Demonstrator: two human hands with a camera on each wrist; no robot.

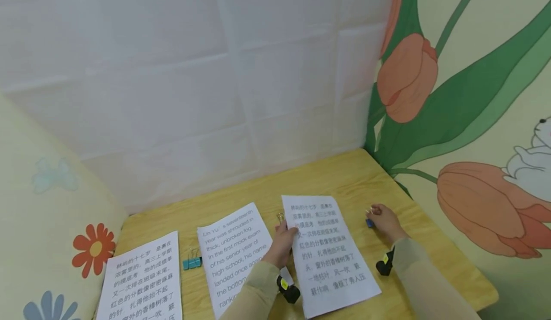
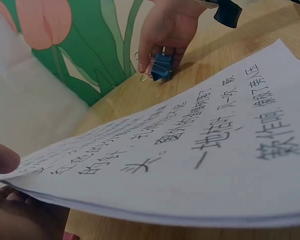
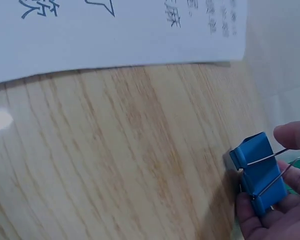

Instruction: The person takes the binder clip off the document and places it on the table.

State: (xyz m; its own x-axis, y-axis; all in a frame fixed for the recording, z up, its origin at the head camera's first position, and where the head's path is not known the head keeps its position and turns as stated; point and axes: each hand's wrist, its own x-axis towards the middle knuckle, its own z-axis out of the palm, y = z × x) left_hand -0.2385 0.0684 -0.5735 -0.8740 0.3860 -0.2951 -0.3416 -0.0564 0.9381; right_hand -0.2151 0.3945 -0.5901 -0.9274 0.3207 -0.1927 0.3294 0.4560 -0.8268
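Note:
My left hand (image 1: 281,243) grips the left edge of a stack of printed sheets (image 1: 329,258), thumb on top and fingers beneath. In the left wrist view, that edge of the stack (image 2: 190,190) is lifted off the table. To the right of the sheets, my right hand (image 1: 385,222) holds a blue binder clip (image 3: 262,172) just over the table. Its thumb and fingers are around the clip's body and wire handles. Wire handles of another clip (image 1: 281,218) show beside my left hand, which hides the rest of it.
Another printed stack, in English (image 1: 232,253), lies left of my left hand. A teal binder clip (image 1: 192,262) sits between it and a further stack (image 1: 139,281) at far left. The wooden table (image 1: 344,176) meets a white-covered wall at the back and a flower-painted wall (image 1: 469,205) on the right.

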